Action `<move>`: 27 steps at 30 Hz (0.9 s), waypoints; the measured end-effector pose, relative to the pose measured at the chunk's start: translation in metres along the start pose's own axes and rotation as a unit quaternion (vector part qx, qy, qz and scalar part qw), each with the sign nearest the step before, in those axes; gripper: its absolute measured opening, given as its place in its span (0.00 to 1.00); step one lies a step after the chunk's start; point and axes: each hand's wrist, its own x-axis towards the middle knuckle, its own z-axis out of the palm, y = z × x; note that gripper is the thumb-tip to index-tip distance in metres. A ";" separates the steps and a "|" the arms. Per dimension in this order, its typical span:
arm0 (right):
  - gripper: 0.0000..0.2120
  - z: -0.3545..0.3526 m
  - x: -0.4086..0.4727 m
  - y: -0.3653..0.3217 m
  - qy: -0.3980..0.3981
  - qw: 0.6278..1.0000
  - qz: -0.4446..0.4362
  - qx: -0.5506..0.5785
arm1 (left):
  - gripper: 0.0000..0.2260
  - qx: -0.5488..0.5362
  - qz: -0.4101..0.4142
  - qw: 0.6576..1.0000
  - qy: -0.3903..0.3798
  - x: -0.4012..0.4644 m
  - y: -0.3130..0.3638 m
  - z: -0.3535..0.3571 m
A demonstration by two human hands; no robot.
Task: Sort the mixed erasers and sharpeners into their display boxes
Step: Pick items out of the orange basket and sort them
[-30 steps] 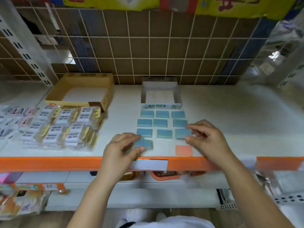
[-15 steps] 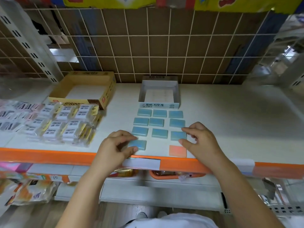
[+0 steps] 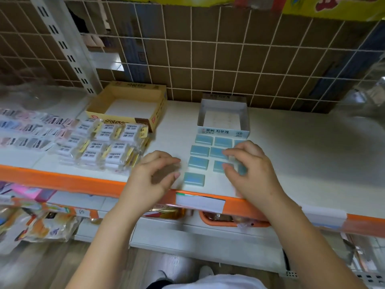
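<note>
Several flat blue erasers [image 3: 199, 150] lie in rows on the white shelf, in front of an empty white and blue display box [image 3: 223, 132]. One blue eraser [image 3: 194, 178] lies alone nearest the shelf edge. My left hand [image 3: 154, 178] hovers just left of it, fingers loosely curled, holding nothing. My right hand [image 3: 250, 170] is curled over the right column of the rows and pinches a blue eraser [image 3: 241, 169] between thumb and fingers. Wrapped white erasers [image 3: 108, 147] are piled to the left, in front of an empty yellow cardboard box [image 3: 154, 119].
Pastel wrapped items [image 3: 27, 130] lie blurred at the far left of the shelf. The shelf has an orange front edge [image 3: 62, 180] with a white label [image 3: 200, 202]. A brown wire grid [image 3: 208, 49] backs the shelf. Packaged goods [image 3: 41, 224] sit on the lower shelf.
My left hand has let go of the lone blue eraser and pulled back to the left. My right hand has slid left over the right column, now covering the orange eraser.
</note>
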 end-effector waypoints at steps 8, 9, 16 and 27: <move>0.17 0.083 0.041 -0.126 -0.028 0.984 -0.176 -0.028 | 0.16 0.192 0.090 0.973 0.095 -0.019 -0.026 -0.118; 0.17 0.097 0.045 -0.143 -0.026 0.982 -0.185 -0.030 | 0.16 0.216 0.087 0.967 0.100 -0.024 -0.036 -0.136; 0.18 0.194 0.067 -0.252 -0.034 0.979 -0.194 -0.047 | 0.18 0.350 0.020 0.930 0.110 -0.059 -0.116 -0.265; 0.22 0.284 0.125 -0.364 -0.088 0.970 -0.220 -0.054 | 0.23 0.414 -0.092 0.893 0.151 -0.065 -0.200 -0.391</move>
